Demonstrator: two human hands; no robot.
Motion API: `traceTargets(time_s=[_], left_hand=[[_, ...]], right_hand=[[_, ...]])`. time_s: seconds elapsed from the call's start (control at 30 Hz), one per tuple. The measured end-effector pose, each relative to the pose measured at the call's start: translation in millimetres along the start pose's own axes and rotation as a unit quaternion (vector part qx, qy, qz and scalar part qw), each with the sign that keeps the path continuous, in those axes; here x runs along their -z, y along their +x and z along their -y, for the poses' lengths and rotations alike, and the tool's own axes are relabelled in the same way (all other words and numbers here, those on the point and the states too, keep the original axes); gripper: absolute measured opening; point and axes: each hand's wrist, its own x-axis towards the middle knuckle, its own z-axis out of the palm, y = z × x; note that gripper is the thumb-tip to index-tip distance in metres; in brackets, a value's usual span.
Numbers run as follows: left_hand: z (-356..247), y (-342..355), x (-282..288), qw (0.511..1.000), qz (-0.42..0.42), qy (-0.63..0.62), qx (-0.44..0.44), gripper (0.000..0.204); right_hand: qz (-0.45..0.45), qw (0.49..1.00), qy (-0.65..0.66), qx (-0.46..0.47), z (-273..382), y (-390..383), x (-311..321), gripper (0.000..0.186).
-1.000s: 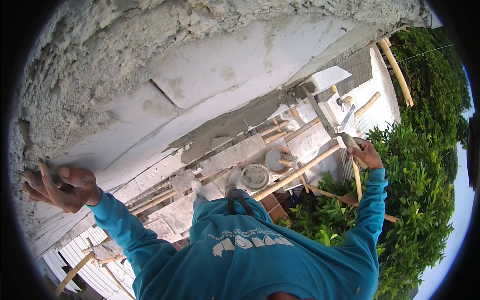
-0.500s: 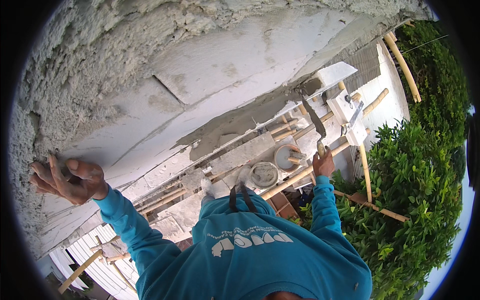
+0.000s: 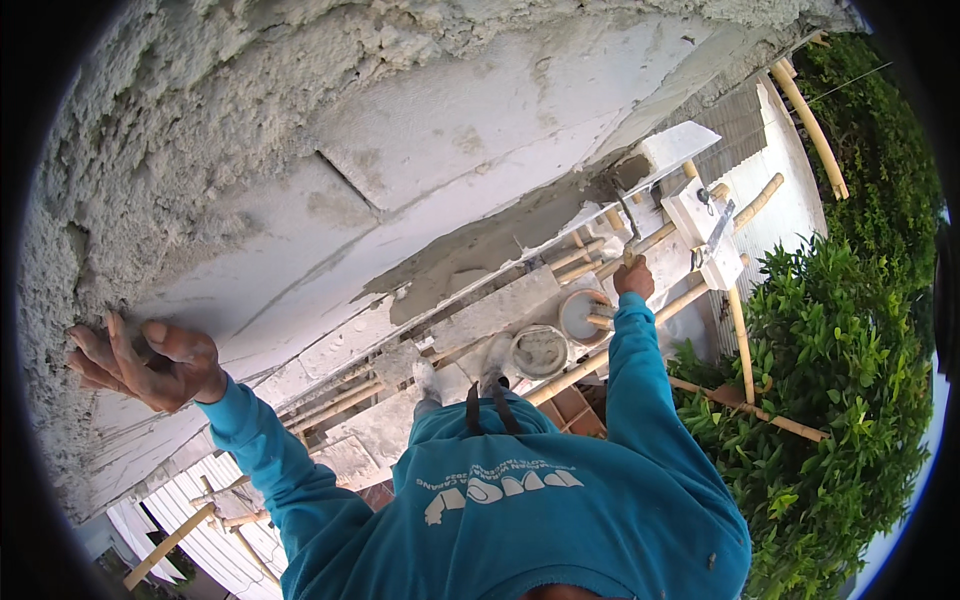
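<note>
A pale block wall (image 3: 300,250), crusted with rough mortar, runs beside a narrow plank scaffold (image 3: 500,303). The right hand's (image 3: 633,279) fingers wrap the handle of a trowel (image 3: 632,228), its blade near the far end of the wet mortar band (image 3: 455,262); the left hand (image 3: 160,367), fingers loosely spread, is beside the wall. Two buckets (image 3: 540,352) crowd the planks; past their edge, bamboo poles (image 3: 570,378) border open air and foliage (image 3: 840,400).

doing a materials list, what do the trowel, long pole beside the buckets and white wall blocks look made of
Trowel in the right hand: blade probably metal, dull, as it's thin and dark. Long pole: likely bamboo, fairly smooth, being round and tan. White wall blocks: perhaps lightweight concrete, matte, with straight joints, but I can't confirm.
</note>
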Motion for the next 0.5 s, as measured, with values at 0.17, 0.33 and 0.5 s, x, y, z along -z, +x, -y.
traceTargets(time_s=[0.17,0.33,0.5], left_hand=[[-9,7,-3,0.999,-0.026,-0.028,0.007,0.036],[-8,6,-5,0.999,-0.028,-0.03,0.011,0.038],[-4,5,-3,0.999,-0.021,-0.031,0.003,0.037]], right_hand=[[-0.005,1.0,-0.006,-0.002,1,-4,33,0.039],[-0.046,0.998,0.031,0.014,-13,-4,59,0.042],[-0.062,0.997,0.036,0.032,-4,2,97,0.044]])
